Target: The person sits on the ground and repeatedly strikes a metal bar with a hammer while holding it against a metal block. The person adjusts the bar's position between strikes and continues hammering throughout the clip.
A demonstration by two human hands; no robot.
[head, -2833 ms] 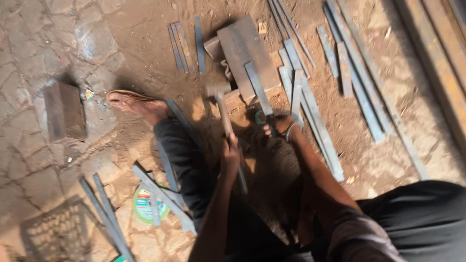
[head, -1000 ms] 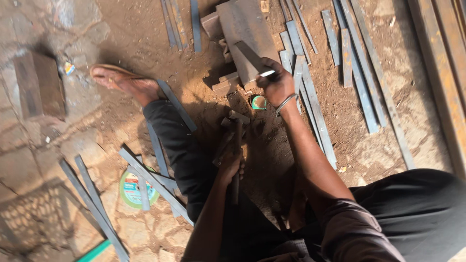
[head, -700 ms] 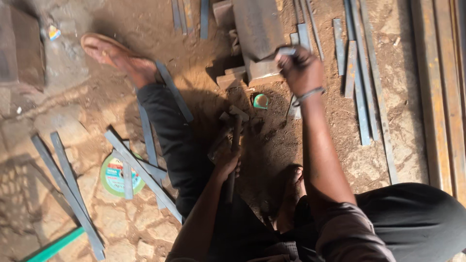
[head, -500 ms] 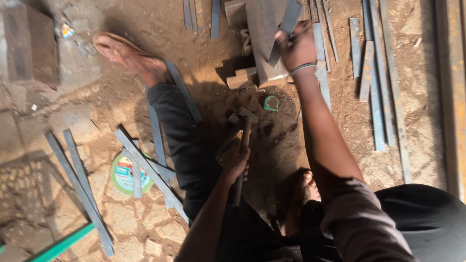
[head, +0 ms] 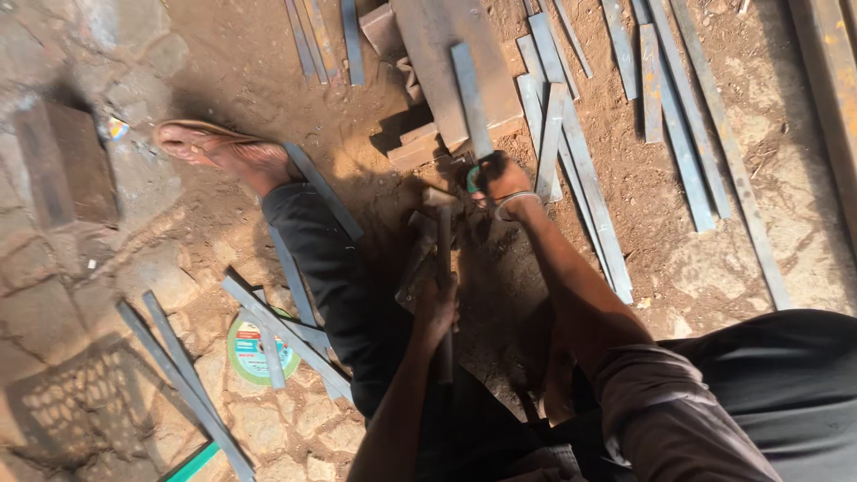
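Note:
My left hand (head: pixel 436 310) is closed around the wooden handle of a hammer (head: pixel 441 234). The hammer's head points away from me over the dirt. My right hand (head: pixel 500 178), with a bangle on the wrist, grips the near end of a flat grey metal strip (head: pixel 471 98). That strip lies lengthwise on a thick rusty metal plate (head: pixel 428 45) set on the ground. The hammer head sits just left of my right hand, apart from the strip.
Several flat metal strips (head: pixel 580 178) lie in the dirt to the right, more (head: pixel 268 335) at lower left over a round green disc (head: pixel 250 353). My sandalled foot (head: pixel 223 153) stretches left. A dark metal block (head: pixel 62 165) stands far left, a long beam (head: pixel 826 80) far right.
My right hand reached to the far end of the plate, took the strip and drew back toward me with it. My left hand kept the hammer low and nearly still.

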